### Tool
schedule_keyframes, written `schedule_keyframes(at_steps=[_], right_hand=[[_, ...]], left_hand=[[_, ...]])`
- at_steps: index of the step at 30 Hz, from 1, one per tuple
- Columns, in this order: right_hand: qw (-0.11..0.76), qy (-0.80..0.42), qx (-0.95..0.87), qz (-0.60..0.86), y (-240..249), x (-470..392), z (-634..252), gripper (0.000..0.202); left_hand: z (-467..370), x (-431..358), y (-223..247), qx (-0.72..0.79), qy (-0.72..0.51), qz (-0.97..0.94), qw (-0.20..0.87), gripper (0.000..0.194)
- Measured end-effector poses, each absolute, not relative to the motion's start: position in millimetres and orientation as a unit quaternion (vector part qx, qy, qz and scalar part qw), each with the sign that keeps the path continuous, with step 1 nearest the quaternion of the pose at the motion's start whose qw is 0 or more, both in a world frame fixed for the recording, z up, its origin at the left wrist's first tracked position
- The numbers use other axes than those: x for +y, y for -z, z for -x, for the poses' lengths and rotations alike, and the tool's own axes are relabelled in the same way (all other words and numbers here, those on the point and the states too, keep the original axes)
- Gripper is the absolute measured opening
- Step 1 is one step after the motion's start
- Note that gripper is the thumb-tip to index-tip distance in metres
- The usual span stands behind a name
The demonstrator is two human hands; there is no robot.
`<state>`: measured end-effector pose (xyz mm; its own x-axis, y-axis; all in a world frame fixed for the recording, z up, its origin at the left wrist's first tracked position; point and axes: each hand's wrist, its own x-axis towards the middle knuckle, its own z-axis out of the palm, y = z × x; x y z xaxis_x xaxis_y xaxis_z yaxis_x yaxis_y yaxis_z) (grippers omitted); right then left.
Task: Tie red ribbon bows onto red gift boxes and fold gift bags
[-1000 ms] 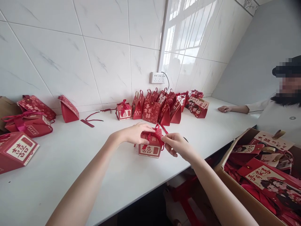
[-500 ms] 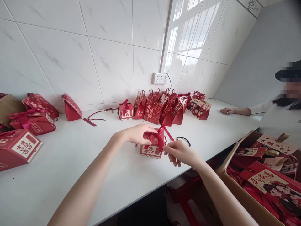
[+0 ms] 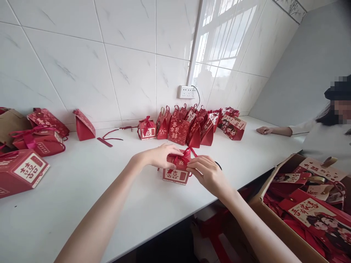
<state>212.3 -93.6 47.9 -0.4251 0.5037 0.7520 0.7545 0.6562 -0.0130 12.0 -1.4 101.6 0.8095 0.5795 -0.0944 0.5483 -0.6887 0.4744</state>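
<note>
A small red gift box [image 3: 175,175] with a white label stands upright on the white table [image 3: 131,204]. Red ribbon [image 3: 185,157] is tied in a bow over its top. My left hand [image 3: 164,155] lies against the box's upper left, its fingers closed on the ribbon near the knot. At the right side of the bow, my right hand [image 3: 207,171] has its fingers pressed together on the ribbon; the fingertips partly cover it. A dark loop on the table is mostly hidden behind my right hand.
Several red gift boxes [image 3: 178,129] line the wall, with more boxes [image 3: 31,170] at the left. A red cord [image 3: 112,138] lies near a red strip. A cardboard box [image 3: 257,201] of packages stands at the right. Another person's hand [image 3: 264,130] rests on the table.
My right hand has moved up and inward onto the bow, and the ribbon part it held out at the right is now up against the box top. My left hand has barely moved.
</note>
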Motion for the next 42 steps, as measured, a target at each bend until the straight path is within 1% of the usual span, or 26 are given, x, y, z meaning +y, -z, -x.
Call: schedule_keyframes(at_steps=[4, 6, 10, 12, 14, 15, 18, 19, 20, 22, 24, 26, 30, 33, 35, 37, 40, 42], right_hand=[[0.417, 0.159, -0.787, 0.426, -47, -94, -198, 0.014], [0.422, 0.168, -0.776, 0.437, -44, -96, -187, 0.014], [0.38, 0.213, -0.795, 0.422, -36, -108, -168, 0.013], [0.365, 0.21, -0.812, 0.404, -34, -117, -167, 0.013], [0.372, 0.165, -0.828, 0.386, -36, -119, -175, 0.011], [0.391, 0.135, -0.822, 0.392, -39, -117, -182, 0.011], [0.475, 0.029, -0.727, 0.495, -48, -95, -209, 0.016], [0.489, -0.018, -0.691, 0.531, -50, -84, -217, 0.016], [0.493, -0.074, -0.677, 0.542, -51, -72, -224, 0.021], [0.472, -0.19, -0.675, 0.534, -50, -52, -233, 0.035], [0.444, -0.258, -0.675, 0.53, -47, -40, -233, 0.038], [0.445, -0.266, -0.652, 0.553, -42, -37, -229, 0.037], [0.489, -0.268, -0.572, 0.602, -33, -49, -218, 0.038], [0.513, -0.348, -0.496, 0.608, -29, -59, -210, 0.039], [0.538, -0.405, -0.446, 0.589, -27, -63, -205, 0.039], [0.56, -0.437, -0.425, 0.561, -23, -63, -202, 0.04], [0.576, -0.422, -0.447, 0.539, -17, -62, -201, 0.041], [0.584, -0.393, -0.472, 0.53, -14, -61, -204, 0.042]], left_hand=[[-13, -1, -100, 0.302, -0.033, -0.919, 0.253, 0.055], [-13, 0, -98, 0.299, -0.031, -0.919, 0.255, 0.053], [-13, 1, -95, 0.307, -0.034, -0.916, 0.257, 0.054], [-13, 1, -94, 0.307, -0.036, -0.915, 0.258, 0.057], [-13, 1, -95, 0.306, -0.033, -0.916, 0.257, 0.058], [-13, 0, -96, 0.304, -0.031, -0.917, 0.257, 0.057], [-14, 0, -97, 0.295, -0.029, -0.922, 0.25, 0.056], [-14, 0, -98, 0.296, -0.029, -0.922, 0.249, 0.057], [-14, -1, -98, 0.3, -0.028, -0.921, 0.249, 0.057], [-14, -1, -98, 0.312, -0.022, -0.916, 0.253, 0.059], [-13, -1, -98, 0.317, -0.013, -0.913, 0.258, 0.059], [-12, -1, -97, 0.315, -0.012, -0.914, 0.257, 0.06], [-13, -3, -98, 0.322, -0.02, -0.909, 0.265, 0.061], [-15, -5, -100, 0.332, -0.015, -0.902, 0.275, 0.062], [-15, -6, -101, 0.333, -0.014, -0.901, 0.277, 0.061], [-13, -5, -103, 0.322, -0.021, -0.904, 0.281, 0.062], [-8, -1, -106, 0.282, -0.049, -0.902, 0.325, 0.062], [-4, 5, -107, 0.288, -0.109, -0.878, 0.366, 0.055]])
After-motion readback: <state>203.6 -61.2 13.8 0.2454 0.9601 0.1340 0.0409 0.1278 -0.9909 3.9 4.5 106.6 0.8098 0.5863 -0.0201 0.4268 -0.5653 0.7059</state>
